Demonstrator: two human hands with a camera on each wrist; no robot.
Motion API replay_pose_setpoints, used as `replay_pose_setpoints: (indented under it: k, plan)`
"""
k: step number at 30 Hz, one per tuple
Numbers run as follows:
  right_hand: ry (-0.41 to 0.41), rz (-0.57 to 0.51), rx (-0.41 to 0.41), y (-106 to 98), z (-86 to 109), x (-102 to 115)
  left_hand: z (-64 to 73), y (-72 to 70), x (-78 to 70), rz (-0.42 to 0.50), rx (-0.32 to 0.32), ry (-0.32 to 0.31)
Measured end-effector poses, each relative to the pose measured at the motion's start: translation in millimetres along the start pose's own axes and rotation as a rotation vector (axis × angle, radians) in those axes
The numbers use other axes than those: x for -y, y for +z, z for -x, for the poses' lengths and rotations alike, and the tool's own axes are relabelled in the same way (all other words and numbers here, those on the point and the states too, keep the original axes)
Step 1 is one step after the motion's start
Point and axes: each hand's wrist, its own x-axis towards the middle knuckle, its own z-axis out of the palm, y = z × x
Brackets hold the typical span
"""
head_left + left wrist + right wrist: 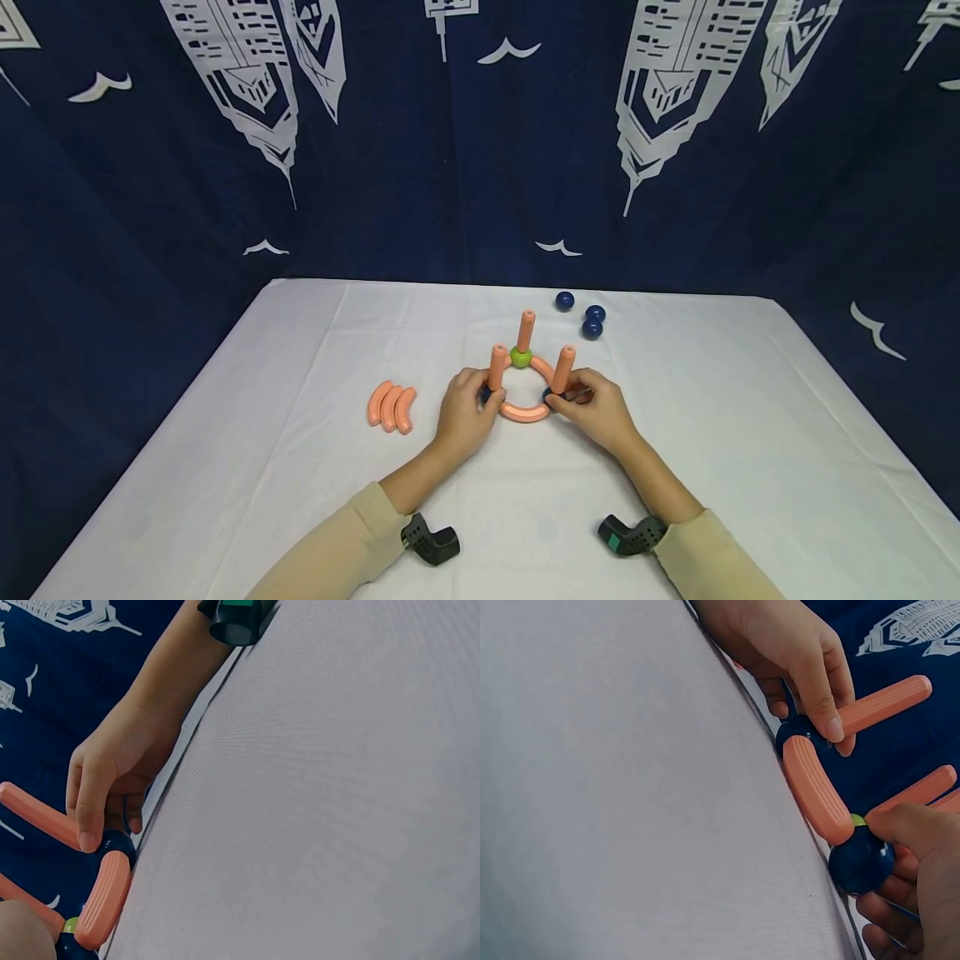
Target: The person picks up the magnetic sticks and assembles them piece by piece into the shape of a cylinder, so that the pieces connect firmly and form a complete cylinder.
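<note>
A ring of curved orange rods (525, 413) stands on the table, joined by a green ball (521, 357) at the back and a dark blue ball at each front side. From each ball rises a straight orange rod, such as the back one (526, 332). My left hand (467, 410) pinches the left blue ball (793, 733) at the foot of its straight rod (497, 367). With thumb and fingers, my right hand (598, 410) grips the right blue ball (861, 859) below its rod (563, 369). Fingers partly hide both balls.
Three curved orange rods (388, 407) lie side by side left of the ring. Behind it to the right are three loose blue balls (565, 301). The white-covered table (300, 483) ends at a dark blue patterned cloth (465, 167).
</note>
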Motion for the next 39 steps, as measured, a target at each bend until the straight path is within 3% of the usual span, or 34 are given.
replay_pose_setpoints:
  k: [12, 22, 33, 39]
  plan:
    - [-0.013, -0.057, 0.088, 1.6, 2.0, 0.7, -1.0, -0.8, 0.1, 0.040, -0.035, -0.087]
    - [-0.046, -0.072, 0.180, 5.1, 4.4, 8.5, -1.1, -0.6, 2.2, 0.028, -0.152, -0.194]
    - [-0.078, -0.054, 0.237, 13.1, 8.2, 18.2, -1.2, 1.0, 4.8, 0.031, -0.133, -0.160]
    - [-0.121, -0.044, 0.218, 17.0, 10.2, 22.5, -1.8, 1.2, 4.1, 0.045, -0.110, -0.150]
